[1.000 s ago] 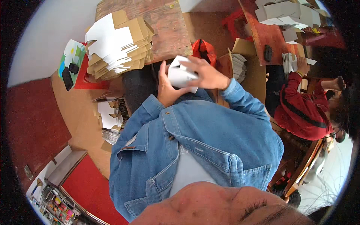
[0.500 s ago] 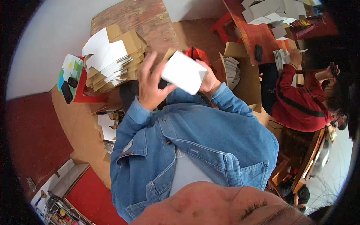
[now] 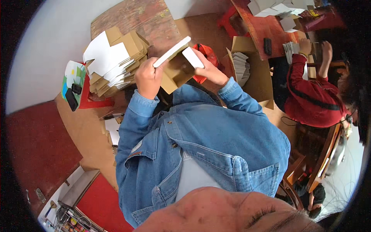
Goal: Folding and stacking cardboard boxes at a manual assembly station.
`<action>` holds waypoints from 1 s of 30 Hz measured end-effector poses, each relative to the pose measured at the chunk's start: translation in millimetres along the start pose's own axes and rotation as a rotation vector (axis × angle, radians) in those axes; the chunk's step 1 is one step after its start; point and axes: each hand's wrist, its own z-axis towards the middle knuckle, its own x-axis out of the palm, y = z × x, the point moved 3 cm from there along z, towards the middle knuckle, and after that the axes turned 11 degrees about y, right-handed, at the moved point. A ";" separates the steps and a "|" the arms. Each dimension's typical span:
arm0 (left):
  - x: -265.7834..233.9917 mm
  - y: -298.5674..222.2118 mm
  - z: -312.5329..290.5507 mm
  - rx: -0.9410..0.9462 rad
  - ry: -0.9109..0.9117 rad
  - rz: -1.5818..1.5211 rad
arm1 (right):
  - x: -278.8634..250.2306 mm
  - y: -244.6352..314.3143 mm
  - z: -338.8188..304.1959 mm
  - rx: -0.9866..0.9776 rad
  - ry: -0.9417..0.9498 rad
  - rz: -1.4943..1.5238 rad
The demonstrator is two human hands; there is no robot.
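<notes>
A small folding carton [image 3: 178, 71], white outside and brown inside, is held up in front of my chest, its open brown inside facing me. My left hand [image 3: 148, 79] is closed on the lower end of its long white flap. On the other side, my right hand [image 3: 212, 72] grips the carton by a short white side panel, thumb at the panel's lower edge. Beyond my left hand rises a stack of flat carton blanks [image 3: 112, 54], white on one face and brown on the other.
A worn wooden table [image 3: 143, 19] stands at the far left. Right of my hands is a large cardboard box [image 3: 257, 83] holding folded white pieces [image 3: 241, 65]. A person in a red top [image 3: 309, 98] sits at a red table [image 3: 253, 25]. A red bag [image 3: 210, 54] lies behind my right hand.
The carton has turned from showing a closed white face to showing its open brown inside. My left hand's fingers, spread before, have closed on the flap.
</notes>
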 end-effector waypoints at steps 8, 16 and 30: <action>1.7 3.7 17.3 -0.042 -0.043 0.109 | 6.7 50.5 3.5 -0.394 -0.529 -0.953; 35.6 44.5 42.3 -0.118 0.087 0.163 | 7.9 0.3 93.3 -0.051 0.186 -1.429; 53.6 80.2 53.0 -0.218 0.210 0.205 | -28.5 -105.9 177.0 -0.165 0.645 -1.645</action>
